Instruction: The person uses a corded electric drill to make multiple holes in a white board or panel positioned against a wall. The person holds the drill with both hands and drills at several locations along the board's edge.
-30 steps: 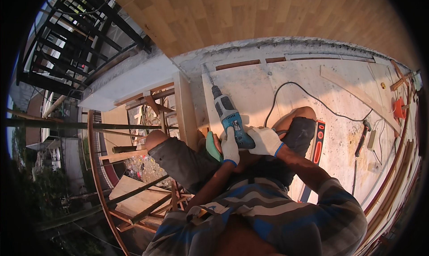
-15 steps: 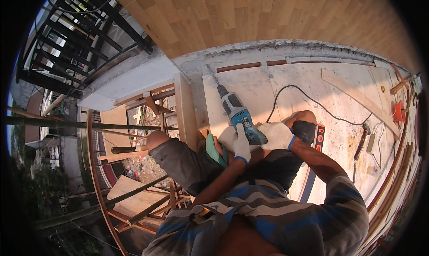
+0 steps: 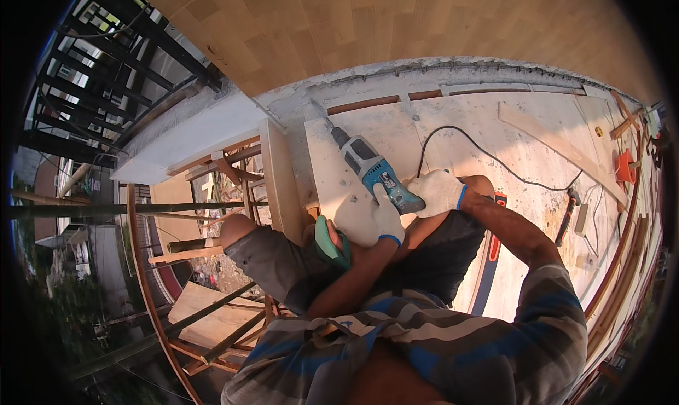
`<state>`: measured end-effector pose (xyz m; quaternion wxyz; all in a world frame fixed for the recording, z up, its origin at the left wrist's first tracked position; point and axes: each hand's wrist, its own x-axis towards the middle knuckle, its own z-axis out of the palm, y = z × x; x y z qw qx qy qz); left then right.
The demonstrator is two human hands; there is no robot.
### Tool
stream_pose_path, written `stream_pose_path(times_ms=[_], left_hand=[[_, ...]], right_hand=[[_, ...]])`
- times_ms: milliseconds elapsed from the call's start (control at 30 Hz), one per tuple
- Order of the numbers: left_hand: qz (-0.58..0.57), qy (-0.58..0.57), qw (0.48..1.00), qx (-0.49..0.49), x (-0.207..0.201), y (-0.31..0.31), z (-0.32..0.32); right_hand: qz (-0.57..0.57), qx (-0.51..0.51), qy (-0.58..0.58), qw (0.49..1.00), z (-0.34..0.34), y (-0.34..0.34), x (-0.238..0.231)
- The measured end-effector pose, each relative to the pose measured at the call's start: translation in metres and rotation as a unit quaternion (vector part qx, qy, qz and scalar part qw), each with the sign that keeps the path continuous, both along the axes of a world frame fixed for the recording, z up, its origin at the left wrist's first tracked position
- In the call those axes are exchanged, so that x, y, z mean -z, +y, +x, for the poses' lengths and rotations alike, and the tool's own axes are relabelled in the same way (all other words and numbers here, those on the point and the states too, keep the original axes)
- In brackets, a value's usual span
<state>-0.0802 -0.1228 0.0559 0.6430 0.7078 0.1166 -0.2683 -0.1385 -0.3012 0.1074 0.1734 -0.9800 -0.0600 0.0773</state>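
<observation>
A blue and grey hammer drill (image 3: pixel 380 175) lies slantwise in front of me, its slim bit aimed up and left at the concrete strip (image 3: pixel 283 97) by the wall. My right hand (image 3: pixel 437 194), in a white knit glove, is closed around the rear handle. From the left, my gloved left hand (image 3: pixel 375 220) holds the drill's body, thumb along its side and the other fingers mostly hidden. A black cord (image 3: pixel 488 154) runs off to the right from the back of the drill. Whether the bit touches the concrete is too small to tell.
Pale plywood boards (image 3: pixel 453 136) spread to the right. On them lie a red-and-dark spirit level (image 3: pixel 488 270), a hammer (image 3: pixel 568 217), a loose plank (image 3: pixel 559 150) and an orange container (image 3: pixel 625 166). At my left, an opening framed with timber (image 3: pixel 272 171) drops to rubble; bamboo poles (image 3: pixel 141 210) cross there.
The view has shifted slightly. My left hand has turned on the drill body, showing more of the back of the glove. My right hand keeps its hold on the handle.
</observation>
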Motion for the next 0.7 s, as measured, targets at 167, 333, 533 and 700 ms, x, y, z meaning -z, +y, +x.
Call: stream_pose_path(times_ms=[167,333,533,700], left_hand=[[-0.013,-0.039,0.985,-0.17,0.003,0.013,0.007],[-0.147,0.088,0.946,-0.275,0.045,0.044,0.03],[-0.168,0.037,0.938,-0.301,0.041,0.078,0.051],[-0.148,0.025,0.922,-0.357,0.027,0.105,0.069]], right_hand=[[0.034,0.01,-0.022,0.999,0.0,0.025,0.005],[0.067,0.065,-0.054,0.994,0.003,0.066,0.033],[0.096,0.09,-0.015,0.991,0.019,0.103,0.016],[0.141,0.113,-0.002,0.984,0.028,0.141,0.024]])
